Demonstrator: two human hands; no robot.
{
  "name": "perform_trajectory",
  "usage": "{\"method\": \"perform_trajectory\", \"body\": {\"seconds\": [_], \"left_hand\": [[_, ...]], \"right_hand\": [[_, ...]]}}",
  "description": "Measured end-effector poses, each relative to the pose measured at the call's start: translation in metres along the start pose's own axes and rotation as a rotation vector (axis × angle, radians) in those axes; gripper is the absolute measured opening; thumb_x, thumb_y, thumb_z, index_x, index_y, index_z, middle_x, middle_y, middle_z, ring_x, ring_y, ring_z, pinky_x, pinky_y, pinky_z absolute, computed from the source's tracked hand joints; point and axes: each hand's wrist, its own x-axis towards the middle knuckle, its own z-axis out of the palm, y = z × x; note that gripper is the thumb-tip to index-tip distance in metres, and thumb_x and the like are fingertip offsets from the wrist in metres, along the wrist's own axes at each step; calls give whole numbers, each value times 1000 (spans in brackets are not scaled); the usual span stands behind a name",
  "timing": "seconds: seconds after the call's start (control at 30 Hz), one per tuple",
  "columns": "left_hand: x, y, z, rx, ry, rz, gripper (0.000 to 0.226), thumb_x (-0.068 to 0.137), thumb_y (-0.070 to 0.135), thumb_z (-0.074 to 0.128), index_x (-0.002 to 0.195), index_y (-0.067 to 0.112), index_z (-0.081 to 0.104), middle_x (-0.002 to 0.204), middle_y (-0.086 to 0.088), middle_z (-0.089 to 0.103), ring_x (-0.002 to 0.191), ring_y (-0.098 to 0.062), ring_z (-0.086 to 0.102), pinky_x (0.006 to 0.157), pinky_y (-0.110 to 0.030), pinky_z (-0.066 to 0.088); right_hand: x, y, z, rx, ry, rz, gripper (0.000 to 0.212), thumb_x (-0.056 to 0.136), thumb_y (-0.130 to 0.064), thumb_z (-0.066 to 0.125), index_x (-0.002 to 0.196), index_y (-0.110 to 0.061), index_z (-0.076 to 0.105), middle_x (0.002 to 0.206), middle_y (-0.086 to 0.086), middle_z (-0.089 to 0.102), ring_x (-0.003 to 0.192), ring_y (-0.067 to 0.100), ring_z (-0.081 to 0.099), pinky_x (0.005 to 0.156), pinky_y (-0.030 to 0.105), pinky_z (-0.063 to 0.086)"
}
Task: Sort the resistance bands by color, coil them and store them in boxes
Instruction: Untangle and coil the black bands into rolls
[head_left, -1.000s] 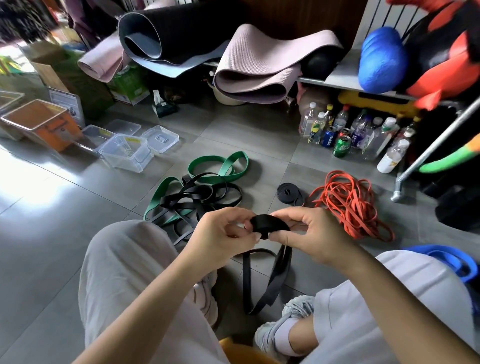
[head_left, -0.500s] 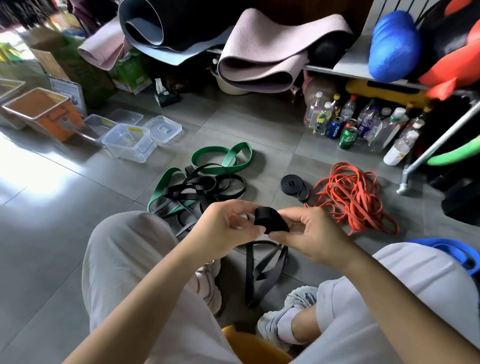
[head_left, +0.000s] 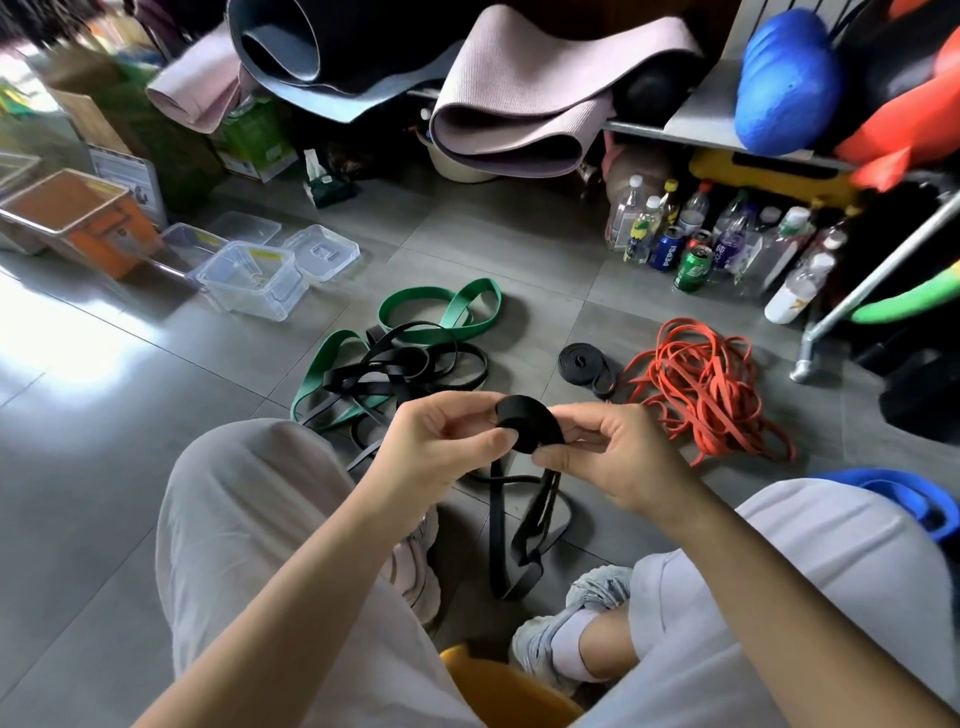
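Note:
Between my knees I hold a partly coiled black band (head_left: 527, 423). My left hand (head_left: 436, 447) pinches the coil on its left side and my right hand (head_left: 608, 452) grips it on the right. The band's loose tail (head_left: 524, 540) hangs down to the floor. Beyond my hands lie a tangle of black bands (head_left: 410, 364) over green bands (head_left: 441, 312), one coiled black band (head_left: 584, 364) and a heap of orange bands (head_left: 706, 384). Clear plastic boxes (head_left: 249, 278) stand at the left.
An orange bin (head_left: 78, 223) sits far left. Rolled yoga mats (head_left: 519, 104) hang off a shelf at the back. Bottles and cans (head_left: 696, 244) crowd under it, beside a metal rack leg (head_left: 810, 353). A blue band (head_left: 904, 499) lies by my right knee. Grey tiled floor (head_left: 104, 441) spreads left.
Both hands kept winding the black band; the coil has grown a little and the hanging tail has shortened and shifted.

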Motion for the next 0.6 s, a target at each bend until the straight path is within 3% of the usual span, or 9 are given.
{"method": "perform_trajectory", "body": {"seconds": [0.13, 0.23, 0.3, 0.37, 0.47, 0.53, 0.6], "left_hand": [[-2, -11, 6, -228, 14, -63, 27, 69, 7, 69, 94, 15, 75, 89, -11, 72, 84, -25, 61, 81, -32, 53], [-2, -15, 7, -207, 12, -104, 26, 72, 0, 72, 95, 12, 74, 88, -10, 72, 80, -19, 63, 79, -28, 54], [-2, -14, 4, 62, -1, -81, 33, 75, -1, 72, 102, 17, 69, 90, -10, 71, 75, -17, 62, 75, -28, 54], [-1, -7, 1, 480, -54, 17, 44, 76, 6, 73, 114, 25, 63, 104, -2, 66, 79, -13, 60, 76, -27, 52], [3, 10, 3, 1026, -187, 196, 45, 78, 20, 73, 121, 25, 61, 109, 8, 58, 80, -4, 48, 74, -11, 38], [5, 18, 3, 1098, -187, 211, 35, 79, 22, 72, 113, 21, 66, 98, 7, 62, 73, -2, 47, 68, -8, 35], [5, 21, 2, 955, -114, 170, 28, 76, 18, 75, 103, 23, 70, 86, 13, 64, 69, -3, 55, 69, -8, 40]], "right_hand": [[-2, 2, 5, 121, 22, -37, 32, 66, -10, 73, 93, -27, 68, 83, -9, 74, 82, 4, 68, 77, 14, 49], [-4, 8, 4, 0, 41, -10, 32, 75, -4, 74, 93, -29, 70, 88, -4, 75, 83, 8, 69, 79, 20, 52], [-4, 12, 1, -211, 37, -16, 25, 78, -10, 74, 94, -29, 71, 87, -4, 74, 82, 9, 68, 79, 29, 54], [-5, 13, -1, -427, 3, -55, 18, 77, -21, 73, 95, -26, 72, 81, -4, 70, 78, 12, 65, 75, 38, 53], [-4, 10, 1, -539, -37, -77, 25, 75, -31, 65, 98, -22, 71, 82, -1, 67, 77, 13, 63, 74, 38, 50], [-4, 8, 1, -525, -26, -104, 25, 76, -27, 67, 101, -24, 71, 88, -4, 69, 81, 10, 64, 76, 34, 51], [-4, 7, -1, -440, 17, -119, 23, 78, -22, 72, 101, -26, 71, 91, -8, 70, 85, 4, 64, 78, 26, 51]]}}
